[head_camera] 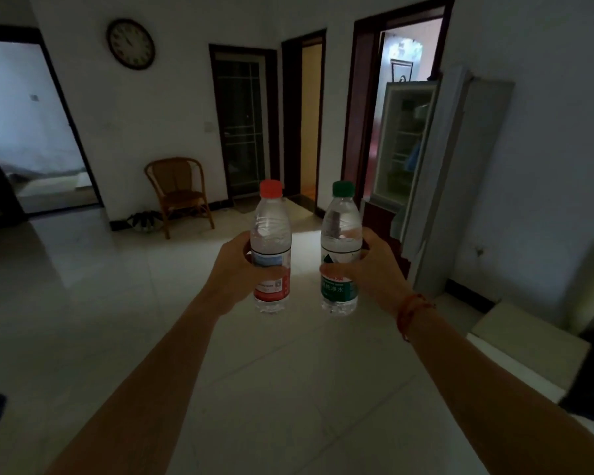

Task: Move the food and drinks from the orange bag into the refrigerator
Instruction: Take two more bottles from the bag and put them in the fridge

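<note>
Both arms reach forward over the pale tiled floor (117, 320), each carrying one drink. The left hand (235, 269) wraps its fingers round the label of a red-capped water bottle (271, 228), thumb on the near side. The right hand (374, 269), with a red string at the wrist, curls round a green-capped water bottle (340, 217) in the same way. The two bottles stand upright, side by side and just apart, near the middle of the scene.

The refrigerator (403, 142) stands far right against the wall, well apart from the hands, with its tall door (456, 166) swung open toward the right. Its shelves look partly stocked, though the dim light makes the contents hard to tell. The orange bag is not in view. A wicker chair (179, 193) sits far left of centre under a wall clock (131, 43).

This looks like the carrying step: two drinks are on their way across the room. Next the person needs to close the distance to the open refrigerator, pick a shelf or door rack with free room, and set each bottle down upright before letting go.
</note>
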A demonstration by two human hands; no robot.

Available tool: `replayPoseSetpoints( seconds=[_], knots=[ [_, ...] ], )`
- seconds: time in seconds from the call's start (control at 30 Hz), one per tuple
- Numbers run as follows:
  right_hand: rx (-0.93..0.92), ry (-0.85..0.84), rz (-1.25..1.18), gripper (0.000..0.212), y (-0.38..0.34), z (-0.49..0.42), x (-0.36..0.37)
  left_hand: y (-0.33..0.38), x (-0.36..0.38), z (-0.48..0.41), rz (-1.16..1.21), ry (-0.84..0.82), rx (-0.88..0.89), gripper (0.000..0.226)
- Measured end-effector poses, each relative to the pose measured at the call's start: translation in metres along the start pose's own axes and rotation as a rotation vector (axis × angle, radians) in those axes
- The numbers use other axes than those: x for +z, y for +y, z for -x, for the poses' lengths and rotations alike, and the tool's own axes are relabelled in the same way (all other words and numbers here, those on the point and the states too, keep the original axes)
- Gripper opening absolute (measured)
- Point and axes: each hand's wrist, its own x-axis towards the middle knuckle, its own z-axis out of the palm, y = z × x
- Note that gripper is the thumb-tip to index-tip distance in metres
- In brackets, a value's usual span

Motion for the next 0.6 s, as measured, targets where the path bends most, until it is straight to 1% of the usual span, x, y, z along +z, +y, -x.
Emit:
replayPoseSetpoints(
  seconds=[0.17,0.33,0.5,0.6],
  knots=[
    [0.018,0.001,0.021,0.096,0.019,-0.09,0.008,-0.027,0.009,-0.091,-0.044,0.022,0.0,0.062],
    [0.023,0.004,0.02,0.081,0.047,-0.184,0.031,-0.071,0.01,-0.181,-0.013,0.02,0.0,0.06],
    [0.03,0.025,0.054,0.081,0.07,-0.285,0.069,-0.116,-0.002,-0.285,0.002,-0.005,0.01,0.06],
    [0.035,0.034,0.07,0.075,0.078,-0.348,0.09,-0.137,-0.011,-0.355,0.025,-0.031,0.008,0.056]
  ],
)
